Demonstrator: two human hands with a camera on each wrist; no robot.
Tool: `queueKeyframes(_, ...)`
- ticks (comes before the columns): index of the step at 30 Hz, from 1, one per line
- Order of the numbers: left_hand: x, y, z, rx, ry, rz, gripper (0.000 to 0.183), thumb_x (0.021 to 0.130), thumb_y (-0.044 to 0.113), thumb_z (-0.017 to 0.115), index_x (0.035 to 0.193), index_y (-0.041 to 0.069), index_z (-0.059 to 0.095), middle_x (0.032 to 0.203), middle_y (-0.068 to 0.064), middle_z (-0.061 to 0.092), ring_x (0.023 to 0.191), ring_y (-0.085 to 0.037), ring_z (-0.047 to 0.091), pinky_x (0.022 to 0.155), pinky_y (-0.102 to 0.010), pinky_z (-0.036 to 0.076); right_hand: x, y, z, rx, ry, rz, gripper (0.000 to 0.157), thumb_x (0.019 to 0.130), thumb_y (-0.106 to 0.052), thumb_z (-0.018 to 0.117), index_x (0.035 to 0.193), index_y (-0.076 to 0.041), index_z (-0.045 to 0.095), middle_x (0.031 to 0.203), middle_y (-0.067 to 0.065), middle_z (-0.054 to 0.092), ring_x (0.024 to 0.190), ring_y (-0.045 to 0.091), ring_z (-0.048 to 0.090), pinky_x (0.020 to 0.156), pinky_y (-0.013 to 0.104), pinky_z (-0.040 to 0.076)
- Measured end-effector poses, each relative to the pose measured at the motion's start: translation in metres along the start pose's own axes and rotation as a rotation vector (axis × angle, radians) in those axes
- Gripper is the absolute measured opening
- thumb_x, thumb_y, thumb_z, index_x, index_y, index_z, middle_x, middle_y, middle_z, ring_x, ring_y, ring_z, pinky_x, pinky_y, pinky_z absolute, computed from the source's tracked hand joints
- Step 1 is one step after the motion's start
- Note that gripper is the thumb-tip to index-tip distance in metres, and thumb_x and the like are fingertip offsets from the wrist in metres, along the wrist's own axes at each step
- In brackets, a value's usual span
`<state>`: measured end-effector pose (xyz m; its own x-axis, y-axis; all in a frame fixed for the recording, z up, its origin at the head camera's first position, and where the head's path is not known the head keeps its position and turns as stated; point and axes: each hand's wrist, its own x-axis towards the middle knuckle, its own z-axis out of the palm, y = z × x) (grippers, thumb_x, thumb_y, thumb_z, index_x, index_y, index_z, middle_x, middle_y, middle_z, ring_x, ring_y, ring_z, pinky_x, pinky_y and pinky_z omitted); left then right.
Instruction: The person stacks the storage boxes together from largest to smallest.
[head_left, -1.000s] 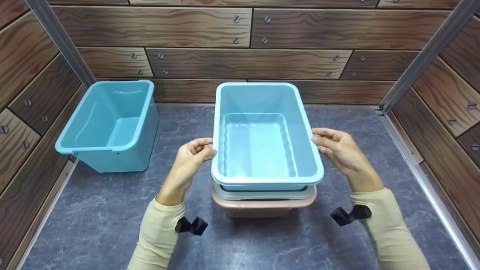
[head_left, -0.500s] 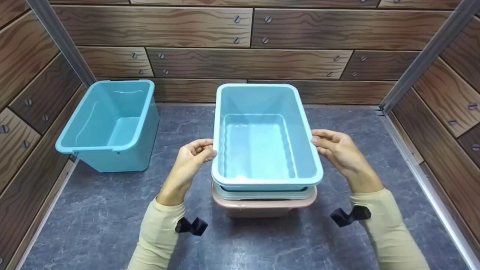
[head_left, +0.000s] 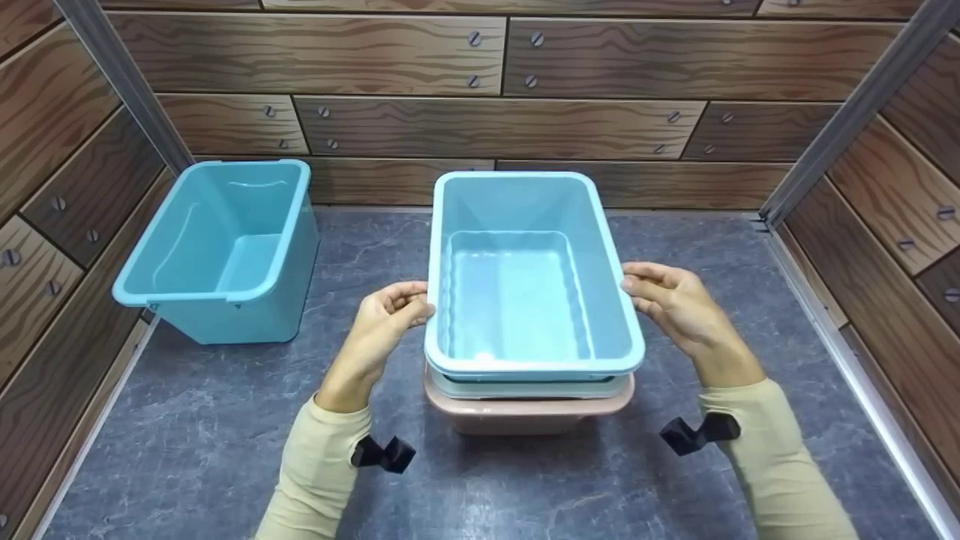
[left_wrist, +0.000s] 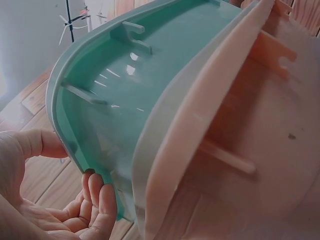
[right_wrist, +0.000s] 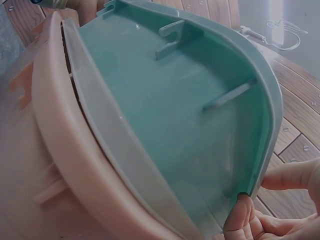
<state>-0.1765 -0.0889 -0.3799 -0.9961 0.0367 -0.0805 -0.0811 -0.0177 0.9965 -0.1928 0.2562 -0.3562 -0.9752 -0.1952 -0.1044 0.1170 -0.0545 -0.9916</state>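
Above the pink tub (head_left: 517,424), the left hand (head_left: 379,326) and right hand (head_left: 679,311) grip a blue tub (head_left: 517,300) by its rim (a blue bin (head_left: 251,319) stands well apart).

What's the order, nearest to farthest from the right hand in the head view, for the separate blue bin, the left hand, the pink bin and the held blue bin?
1. Held blue bin: touching the right hand.
2. Pink bin: under the held blue bin.
3. Left hand: at the held blue bin's left rim.
4. Separate blue bin: far left.
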Motion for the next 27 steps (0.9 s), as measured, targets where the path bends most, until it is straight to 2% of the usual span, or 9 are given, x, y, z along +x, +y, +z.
queueKeyframes(3, -0.0001, -0.0005, 0.0005, -0.005, -0.004, -0.001, 0.038, 0.082, -0.001, 0.053, 0.118, -0.012, 0.058, 0.091, -0.005, 0.063, 0.079, -0.007, 0.059, 0.076, -0.018, 0.052, 0.0000, 0.0006, -0.0006, 0.001, 0.002, 0.005, 0.025, 0.094, -0.002, 0.053, 0.118, 0.004, 0.055, 0.095, -0.007, 0.070, 0.088, 0.005, 0.066, 0.082, 0.017, 0.055)
queueKeyframes(6, -0.0013, -0.0001, 0.0009, -0.015, -0.011, 0.005, 0.039, 0.081, -0.001, 0.054, 0.118, -0.014, 0.056, 0.091, -0.006, 0.063, 0.079, -0.007, 0.059, 0.076, -0.017, 0.052, 0.0001, 0.0016, -0.0011, 0.004, 0.000, 0.011, 0.028, 0.094, -0.001, 0.053, 0.121, 0.006, 0.052, 0.094, -0.007, 0.070, 0.088, 0.005, 0.066, 0.082, 0.018, 0.055)
queueKeyframes(13, -0.0025, -0.0017, 0.0008, -0.025, -0.015, 0.007, 0.040, 0.081, -0.002, 0.056, 0.118, -0.015, 0.056, 0.088, -0.004, 0.063, 0.079, -0.007, 0.059, 0.076, -0.017, 0.053, 0.0004, 0.0029, -0.0016, 0.007, 0.003, 0.022, 0.028, 0.094, 0.000, 0.052, 0.121, 0.006, 0.051, 0.093, -0.007, 0.070, 0.087, 0.005, 0.066, 0.082, 0.017, 0.056)
queueKeyframes(20, -0.0026, -0.0036, 0.0007, -0.013, -0.011, 0.006, 0.039, 0.082, 0.000, 0.056, 0.119, -0.014, 0.056, 0.092, -0.007, 0.064, 0.080, -0.007, 0.060, 0.077, -0.019, 0.053, 0.0003, 0.0042, -0.0020, 0.008, 0.003, 0.029, 0.021, 0.094, 0.000, 0.053, 0.115, 0.000, 0.056, 0.092, -0.007, 0.070, 0.087, 0.004, 0.066, 0.082, 0.017, 0.055)
queueKeyframes(27, -0.0030, -0.0071, 0.0009, -0.009, -0.003, -0.005, 0.039, 0.082, 0.000, 0.055, 0.118, -0.015, 0.056, 0.091, -0.006, 0.063, 0.078, -0.007, 0.059, 0.075, -0.018, 0.052, -0.0001, 0.0062, -0.0022, -0.015, 0.007, 0.051, 0.028, 0.094, -0.003, 0.054, 0.120, 0.005, 0.053, 0.094, -0.008, 0.069, 0.088, 0.004, 0.065, 0.082, 0.017, 0.055)
